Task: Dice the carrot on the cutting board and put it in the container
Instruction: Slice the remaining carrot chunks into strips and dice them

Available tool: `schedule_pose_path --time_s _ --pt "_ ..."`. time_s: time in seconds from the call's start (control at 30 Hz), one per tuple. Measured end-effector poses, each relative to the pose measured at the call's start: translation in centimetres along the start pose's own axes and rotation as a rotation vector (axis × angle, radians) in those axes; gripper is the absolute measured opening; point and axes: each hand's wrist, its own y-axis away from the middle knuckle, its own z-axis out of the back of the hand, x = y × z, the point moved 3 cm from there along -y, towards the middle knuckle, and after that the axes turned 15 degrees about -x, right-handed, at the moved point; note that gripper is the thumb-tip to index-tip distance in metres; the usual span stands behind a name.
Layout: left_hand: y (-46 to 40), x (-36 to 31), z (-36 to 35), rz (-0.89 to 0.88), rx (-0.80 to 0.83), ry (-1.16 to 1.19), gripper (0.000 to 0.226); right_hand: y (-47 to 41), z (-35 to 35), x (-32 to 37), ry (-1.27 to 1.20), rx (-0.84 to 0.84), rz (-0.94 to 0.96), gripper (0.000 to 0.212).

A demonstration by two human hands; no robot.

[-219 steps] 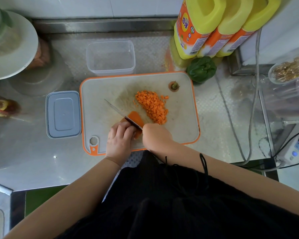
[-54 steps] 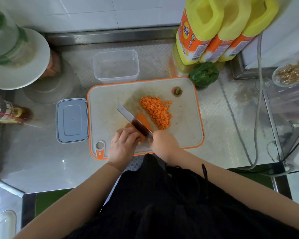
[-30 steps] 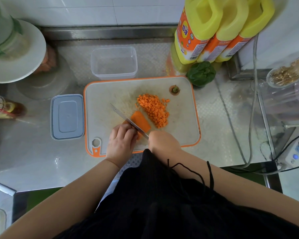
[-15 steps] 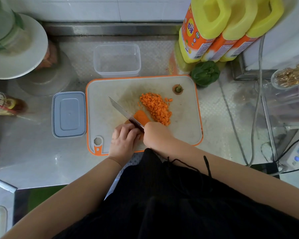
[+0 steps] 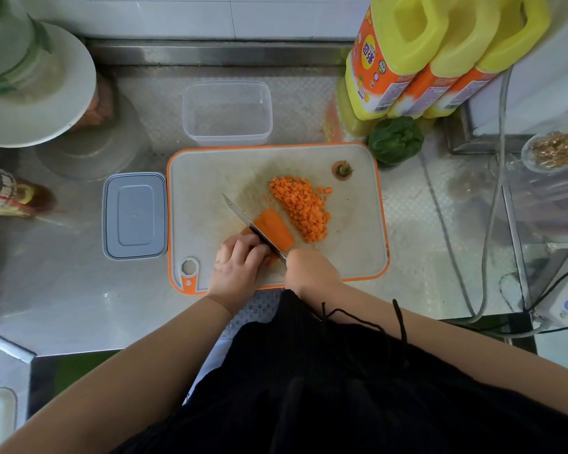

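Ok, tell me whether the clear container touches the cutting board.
Apart. The head view shows a strip of steel counter between the clear container and the cutting board.

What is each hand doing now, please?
Left hand: fingers curled, holding the carrot piece down on the cutting board.
Right hand: closed around the knife handle.

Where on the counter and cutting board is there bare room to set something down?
Bare counter lies in front of the lid, left of the cutting board. The board's back-left corner is bare. Crowded: board centre, with knife, carrot piece, diced carrot, both hands.
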Motion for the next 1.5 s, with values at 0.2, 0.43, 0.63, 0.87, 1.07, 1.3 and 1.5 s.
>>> schedule_pose_path --time_s 0.2,0.43,0.63,0.87,1.07,1.3,1.5 --pt "0.4 0.5 -0.2 -0.025 0.025 -0.024 0.010 -0.6 -1.1 -0.1 -0.051 -0.054 -0.001 0.017" --pt "-0.1 0.2 0.2 -0.036 0.027 -0.026 0.008 -1.5 -1.2 -1.6 -0.139 -0.062 0.014 0.010" --pt "-1.9 -0.5 1.5 -0.075 0.061 0.056 0.008 -1.1 -0.8 -2.3 -0.192 -0.065 0.047 0.032" --pt "-1.7 -0.5 1.5 -0.048 0.035 0.004 0.019 1.8 0.6 -1.4 -0.078 -0.054 0.075 0.017" --pt "-0.8 -0.3 1.0 -0.011 0.015 0.025 0.019 2.7 1.6 -0.8 -0.073 0.014 0.027 0.017" --pt "-0.2 0.2 0.3 -0.013 -0.015 0.006 0.018 1.7 1.0 0.1 -0.045 0.049 -0.002 0.020" --pt "0.4 0.4 -0.3 -0.051 -0.020 -0.028 0.012 1.2 1.4 1.1 -0.052 -0.020 0.011 0.024"
